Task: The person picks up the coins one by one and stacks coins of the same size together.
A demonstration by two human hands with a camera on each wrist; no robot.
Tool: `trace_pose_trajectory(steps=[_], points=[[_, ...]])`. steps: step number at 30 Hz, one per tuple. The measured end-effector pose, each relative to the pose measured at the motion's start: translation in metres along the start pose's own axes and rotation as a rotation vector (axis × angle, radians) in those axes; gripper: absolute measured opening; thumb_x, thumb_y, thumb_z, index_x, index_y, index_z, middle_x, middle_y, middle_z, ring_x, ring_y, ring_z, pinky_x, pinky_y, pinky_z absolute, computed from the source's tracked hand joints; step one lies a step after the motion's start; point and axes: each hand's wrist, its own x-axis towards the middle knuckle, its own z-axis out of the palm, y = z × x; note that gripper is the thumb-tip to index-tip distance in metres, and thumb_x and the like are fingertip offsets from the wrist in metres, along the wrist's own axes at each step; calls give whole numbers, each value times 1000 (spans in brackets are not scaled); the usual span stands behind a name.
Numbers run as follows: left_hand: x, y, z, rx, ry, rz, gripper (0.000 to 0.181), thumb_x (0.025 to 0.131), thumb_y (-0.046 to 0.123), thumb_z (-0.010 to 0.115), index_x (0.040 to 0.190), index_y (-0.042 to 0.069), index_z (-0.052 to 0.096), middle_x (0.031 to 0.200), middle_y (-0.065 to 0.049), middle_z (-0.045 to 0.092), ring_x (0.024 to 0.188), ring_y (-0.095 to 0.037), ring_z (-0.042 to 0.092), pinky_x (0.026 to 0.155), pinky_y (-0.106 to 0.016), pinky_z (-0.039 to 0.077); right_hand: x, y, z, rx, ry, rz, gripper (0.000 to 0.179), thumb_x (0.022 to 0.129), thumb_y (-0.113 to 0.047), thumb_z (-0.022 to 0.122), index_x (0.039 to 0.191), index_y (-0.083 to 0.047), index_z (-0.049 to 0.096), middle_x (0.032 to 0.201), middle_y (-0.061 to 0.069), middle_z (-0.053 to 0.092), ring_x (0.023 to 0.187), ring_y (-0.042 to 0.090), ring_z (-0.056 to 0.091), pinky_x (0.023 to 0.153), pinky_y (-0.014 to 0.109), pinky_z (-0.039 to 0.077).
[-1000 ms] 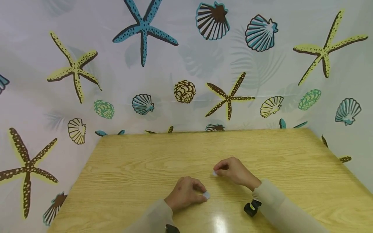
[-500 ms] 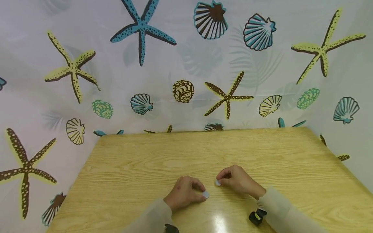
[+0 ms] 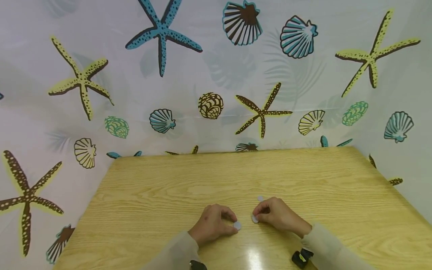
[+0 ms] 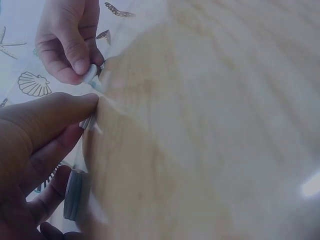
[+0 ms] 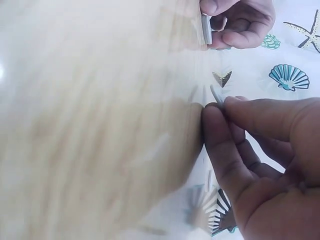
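Note:
In the head view my left hand rests low over the table, holding a small white disc between thumb and finger. Its edge looks layered in the left wrist view, like stacked discs. To the right, my right hand pinches another white disc by its edge; the right wrist view shows it as a thin disc at the fingertips. A third white disc lies flat on the table just beyond the right hand.
The wood-grain table extends around both hands. Behind it and at its sides hangs a white curtain printed with starfish and shells. A black device sits at the right cuff. Glare marks the table's near part.
My right hand has come nearer the person and slightly right with its disc. A disc on the table has come into view behind it. The left hand stays almost in place.

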Motion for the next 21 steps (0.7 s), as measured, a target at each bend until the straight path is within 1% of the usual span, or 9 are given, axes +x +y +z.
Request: trace_pose_trajectory(steps=[5,11,16,21], points=[[0,1,0,3,-2,-4,21,75,19,90,88,20,74,92,13,72,93,-9,62,94,-45,48,-5,0,0,-9,-7,-3,4,89,-5,73,92,-1,74,91,2,72,83,13,65,73,24,53],[1,-2,0,-2,7,-1,22,74,19,90,90,20,74,93,14,72,94,-8,62,96,-45,47,-9,0,0,-12,-4,0,4,89,-4,73,92,-2,74,92,2,72,83,13,65,71,23,53],[2,-3,1,-33,16,-21,21,75,22,90,90,20,75,93,16,70,96,-10,60,95,-44,47,-11,0,1,-21,-4,-1,4,89,-5,74,92,-3,74,91,1,72,83,13,65,71,23,53],[2,-2,1,-70,30,-28,21,76,23,89,92,19,76,95,14,70,97,-12,60,95,-45,48,-13,2,1,-42,-10,-15,6,89,-7,75,94,-4,74,92,0,71,85,12,64,74,24,53]])
